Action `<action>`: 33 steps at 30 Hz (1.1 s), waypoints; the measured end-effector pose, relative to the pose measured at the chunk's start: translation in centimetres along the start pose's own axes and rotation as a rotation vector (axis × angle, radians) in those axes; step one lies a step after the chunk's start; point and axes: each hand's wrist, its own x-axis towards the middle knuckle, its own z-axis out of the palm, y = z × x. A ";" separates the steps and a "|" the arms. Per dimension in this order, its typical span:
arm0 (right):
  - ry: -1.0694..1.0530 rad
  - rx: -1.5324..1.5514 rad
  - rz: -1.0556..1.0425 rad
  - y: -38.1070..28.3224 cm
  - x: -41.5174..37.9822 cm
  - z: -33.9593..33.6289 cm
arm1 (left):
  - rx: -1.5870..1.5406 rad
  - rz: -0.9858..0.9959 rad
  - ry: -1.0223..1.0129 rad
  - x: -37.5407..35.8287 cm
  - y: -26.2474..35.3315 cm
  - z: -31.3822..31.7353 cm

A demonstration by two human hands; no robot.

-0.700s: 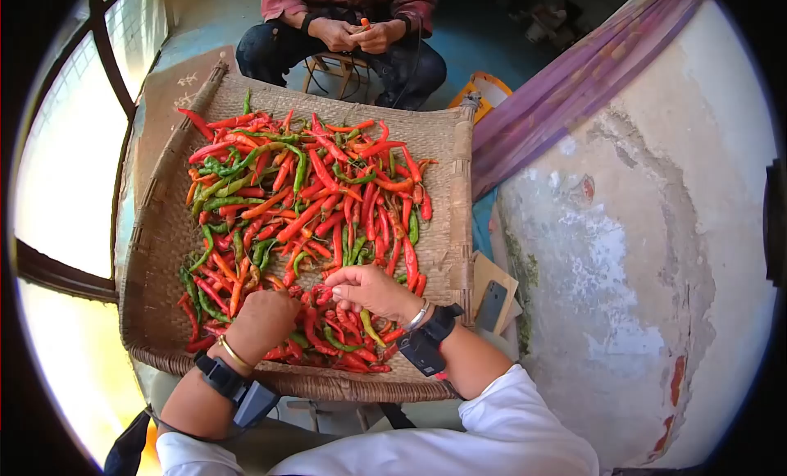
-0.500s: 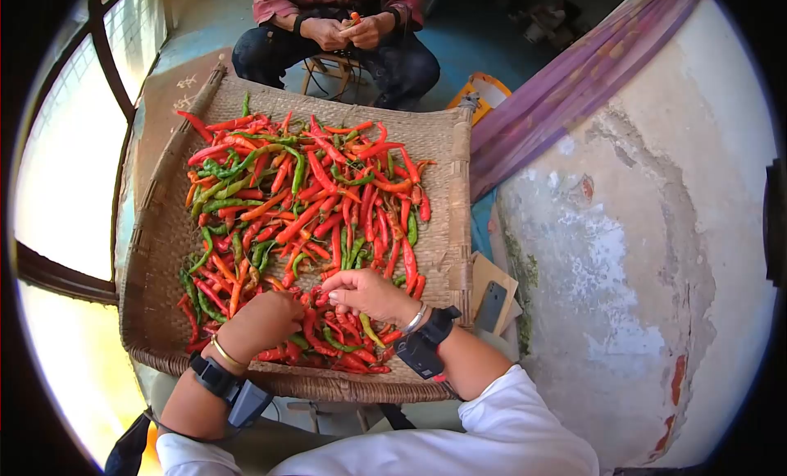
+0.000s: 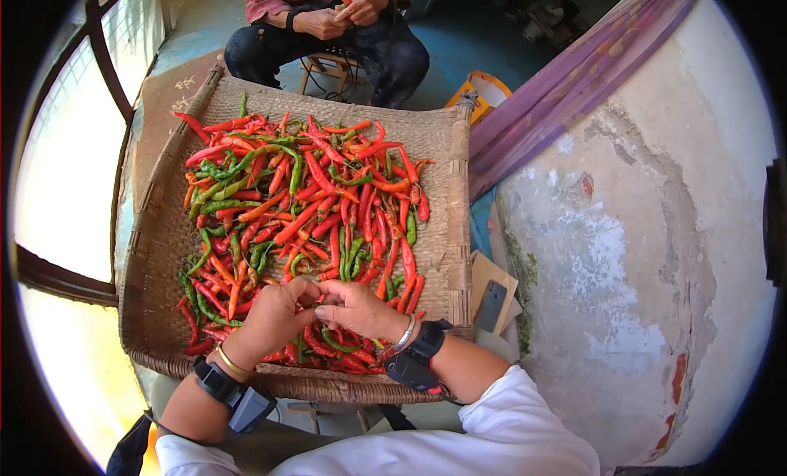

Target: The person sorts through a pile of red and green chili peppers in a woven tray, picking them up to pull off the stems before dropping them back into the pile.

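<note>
My left hand (image 3: 277,314) and my right hand (image 3: 361,310) meet fingertip to fingertip above the near part of a heap of chili peppers (image 3: 303,205). Both are pinched closed. Between the fingertips shows a bit of red that looks like a chili pepper, mostly covered by my fingers. The heap is mainly red, with green and orange peppers mixed in. It lies on a woven tray (image 3: 443,230) with raised edges. More red peppers (image 3: 348,357) lie below my hands near the tray's front edge.
Across the tray sits a person (image 3: 328,33) holding an orange-red pepper in both hands. A phone (image 3: 491,305) rests on cardboard at the right, beside a worn wall (image 3: 607,312). A purple curtain (image 3: 566,91) hangs there, near a yellow container (image 3: 484,95). Windows (image 3: 70,164) stand at the left.
My hands have come together; the left rose and moved right, its fingers now touching the right's. The person opposite has shifted slightly, hands a little higher. The tray stayed put.
</note>
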 end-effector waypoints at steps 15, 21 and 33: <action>0.105 0.228 0.134 1.0 0.1 -0.9 | 0.059 -0.068 0.041 0.0 1.2 -0.2; 0.253 0.465 -0.002 0.5 0.2 -1.9 | -0.041 -0.152 -0.139 -0.1 1.0 -0.3; 0.032 -0.388 -0.059 -0.1 0.0 -1.4 | 0.412 0.011 -0.098 -0.3 0.9 -0.2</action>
